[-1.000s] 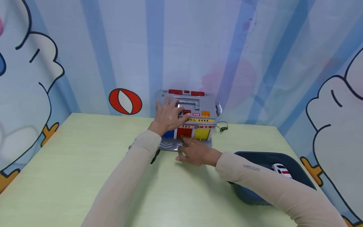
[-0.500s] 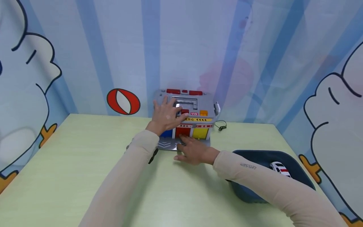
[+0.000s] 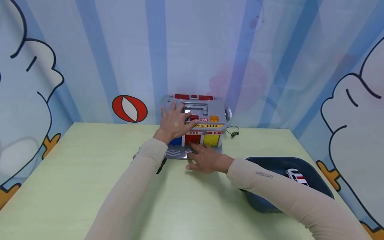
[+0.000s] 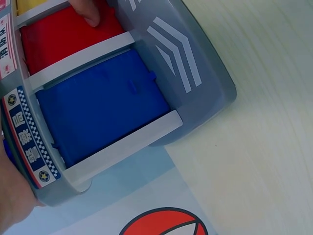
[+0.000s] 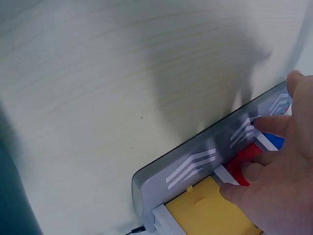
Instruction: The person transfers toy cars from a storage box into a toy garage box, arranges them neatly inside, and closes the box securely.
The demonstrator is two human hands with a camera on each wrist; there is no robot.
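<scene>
A grey toy garage [image 3: 217, 108] with red, orange and yellow trim stands at the back of the table. My left hand [image 3: 175, 124] rests on the left part of its roof, fingers spread. At the front, my right hand [image 3: 207, 158] reaches over the grey ramp, with fingers at the red door [image 3: 193, 139]. One fingertip touches that door's lower part in the left wrist view. The blue door [image 4: 102, 103] on the left is down, and so is the yellow door [image 5: 210, 208] on the right. Neither hand grips anything.
A dark blue bin [image 3: 271, 160] stands at the right, holding a white toy car [image 3: 296, 176] with a red stripe; my right forearm passes over it. A thin black cable [image 3: 234, 134] lies beside the garage. Behind the table [image 3: 90, 173] hangs a printed curtain [image 3: 192, 50].
The head view has shifted slightly. Both hands keep their places on the garage, and the doors look the same.
</scene>
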